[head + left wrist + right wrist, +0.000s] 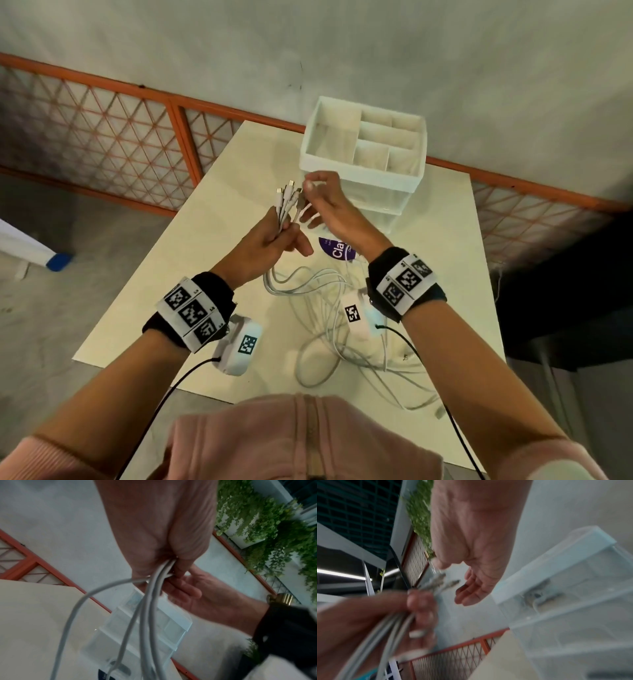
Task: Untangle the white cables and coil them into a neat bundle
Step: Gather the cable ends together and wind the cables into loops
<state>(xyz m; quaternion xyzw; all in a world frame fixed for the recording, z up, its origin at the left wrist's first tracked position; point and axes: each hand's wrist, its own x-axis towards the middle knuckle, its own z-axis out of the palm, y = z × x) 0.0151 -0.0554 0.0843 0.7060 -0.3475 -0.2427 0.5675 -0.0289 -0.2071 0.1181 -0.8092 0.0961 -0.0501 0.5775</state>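
**Me:** White thin charging cables (286, 214) bunched in my left hand (270, 245), fist curled round them, plugs up. My right hand (325, 202) pinches one plug end; other fingers loose.

**Partner:** Step?

**Me:** Gathering ends, I judge. Slack lies tangled on the cream tabletop (212, 212). Next: draw loops out, then coil.

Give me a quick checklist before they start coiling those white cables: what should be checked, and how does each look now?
1. Plug ends gathered in the left hand: ok, the plugs fan out above its fist.
2. Right hand holding one cable end: ok, its fingers pinch it.
3. Cables untangled: not ok, loops still cross on the table.
4. Loose ends all on the table: not ok, some trail past its near edge.
5. Organizer clear of the cables: ok.
6. All cables in hand: cannot tell.
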